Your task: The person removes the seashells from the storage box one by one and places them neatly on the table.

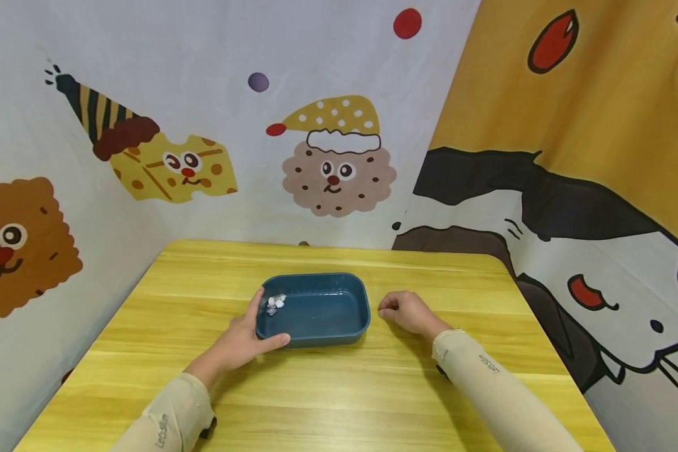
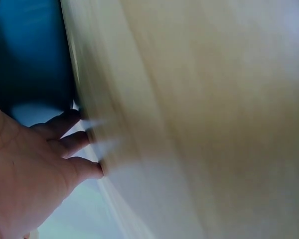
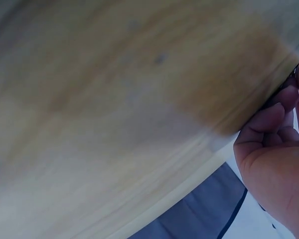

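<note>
A dark blue rectangular tray (image 1: 316, 341) sits on the wooden table. At its left end lies a small cluster of white and greyish pebble-like pieces (image 1: 275, 304). My left hand (image 1: 242, 339) spans the tray's near left corner, thumb along the front rim and fingers by the left wall. In the left wrist view its fingertips (image 2: 97, 170) reach the tabletop beside the tray. Right of the tray, my right hand (image 1: 408, 312) is low at the tabletop, thumb and fingers bent together. A tiny dark, shiny thing (image 3: 295, 71) shows at those fingertips; I cannot tell its kind.
The yellow wood-grain table (image 1: 339, 395) has rounded far corners. Behind and left of it hangs a white cloth (image 1: 203, 50) with cartoon figures; a yellow patterned cloth (image 1: 486, 107) hangs on the right. Both forearms wear pale sleeves (image 1: 486, 370).
</note>
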Tool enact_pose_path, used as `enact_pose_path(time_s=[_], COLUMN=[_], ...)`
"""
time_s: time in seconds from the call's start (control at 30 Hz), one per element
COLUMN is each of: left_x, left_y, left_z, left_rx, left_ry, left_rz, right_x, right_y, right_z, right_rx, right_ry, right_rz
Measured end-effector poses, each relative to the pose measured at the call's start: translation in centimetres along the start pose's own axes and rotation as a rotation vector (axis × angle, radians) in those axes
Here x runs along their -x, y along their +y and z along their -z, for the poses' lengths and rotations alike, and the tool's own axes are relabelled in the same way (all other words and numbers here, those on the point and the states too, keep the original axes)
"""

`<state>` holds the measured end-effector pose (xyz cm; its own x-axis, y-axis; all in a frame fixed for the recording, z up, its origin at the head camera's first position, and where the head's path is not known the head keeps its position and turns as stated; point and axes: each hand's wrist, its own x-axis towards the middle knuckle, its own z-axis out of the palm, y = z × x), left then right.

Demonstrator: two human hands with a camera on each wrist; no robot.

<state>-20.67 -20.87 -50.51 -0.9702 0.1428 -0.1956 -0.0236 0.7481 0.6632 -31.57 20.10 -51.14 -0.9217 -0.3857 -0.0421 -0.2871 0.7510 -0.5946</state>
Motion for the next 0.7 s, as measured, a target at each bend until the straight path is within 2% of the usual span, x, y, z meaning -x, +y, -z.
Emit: enact_pose_path(time_s=[0.3,0.7], left_x=[-0.04,-0.08], left_y=[-0.32,-0.23], left_z=[0.36,0.30], left_rx=[0.036,0.053], left_ry=[-0.021,-0.014], left_rz=[-0.001,-0.005], right_x=[0.00,-0.18], right_y=[-0.14,0.06], right_z=[0.02,0.08], right_rx=[-0.005,-0.012], right_ry=[-0.011,-0.014], right_rz=[-0.035,-0.015])
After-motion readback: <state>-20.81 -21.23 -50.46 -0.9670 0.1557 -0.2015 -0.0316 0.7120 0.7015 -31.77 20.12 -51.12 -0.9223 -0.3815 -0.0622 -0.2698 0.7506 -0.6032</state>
